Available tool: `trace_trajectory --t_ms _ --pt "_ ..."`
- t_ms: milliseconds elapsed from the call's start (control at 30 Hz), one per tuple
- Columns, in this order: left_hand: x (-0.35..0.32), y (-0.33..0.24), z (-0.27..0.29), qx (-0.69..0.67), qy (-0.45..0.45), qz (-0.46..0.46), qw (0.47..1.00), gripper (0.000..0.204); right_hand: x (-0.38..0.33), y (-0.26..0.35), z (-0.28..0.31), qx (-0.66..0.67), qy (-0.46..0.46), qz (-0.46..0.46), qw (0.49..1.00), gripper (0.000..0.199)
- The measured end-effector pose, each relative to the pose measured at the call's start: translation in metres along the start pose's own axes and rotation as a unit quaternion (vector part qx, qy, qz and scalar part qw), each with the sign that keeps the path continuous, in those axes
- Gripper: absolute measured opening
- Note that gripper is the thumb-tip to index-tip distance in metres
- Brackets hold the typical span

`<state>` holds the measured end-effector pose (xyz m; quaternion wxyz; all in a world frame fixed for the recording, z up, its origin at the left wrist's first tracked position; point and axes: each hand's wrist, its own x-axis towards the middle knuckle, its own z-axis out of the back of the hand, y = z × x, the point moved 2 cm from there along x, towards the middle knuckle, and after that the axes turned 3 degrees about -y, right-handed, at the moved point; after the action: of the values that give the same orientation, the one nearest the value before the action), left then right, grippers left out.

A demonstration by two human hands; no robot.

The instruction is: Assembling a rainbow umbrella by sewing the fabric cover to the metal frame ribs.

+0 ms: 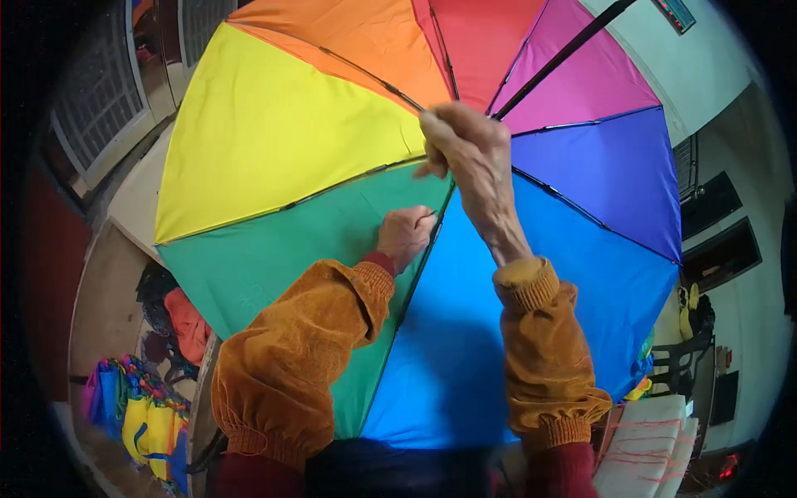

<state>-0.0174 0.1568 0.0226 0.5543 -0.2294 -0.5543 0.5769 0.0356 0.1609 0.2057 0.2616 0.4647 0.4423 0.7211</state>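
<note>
floor [104, 307] carries heap of folded colourful umbrellas [141, 411]; orange cloth bundle [187, 324] sits just up-right of that heap, near it.

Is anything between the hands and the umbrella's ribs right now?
Nothing visible does. The left hand rests directly on the rib between the green and blue panels of the open rainbow umbrella. The right hand is at the hub where the ribs meet, beside the black shaft.
</note>
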Motion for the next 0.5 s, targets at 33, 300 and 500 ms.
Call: trace_trajectory --t_ms 33,300,500 --pt "0.001 0.000 0.007 0.005 -0.001 -0.004 1.000 0.016 -0.010 -0.003 0.010 -0.045 0.005 -0.006 0.999 0.019" --pt "0.018 0.024 0.139 0.267 -0.148 -0.209 0.929 0.017 -0.148 -0.108 0.033 -0.102 -0.041 -0.276 0.955 0.020" --pt "0.013 0.048 0.160 0.425 0.066 -0.121 0.895 0.016 -0.145 -0.125 0.019 0.011 -0.081 -0.305 0.949 0.015"
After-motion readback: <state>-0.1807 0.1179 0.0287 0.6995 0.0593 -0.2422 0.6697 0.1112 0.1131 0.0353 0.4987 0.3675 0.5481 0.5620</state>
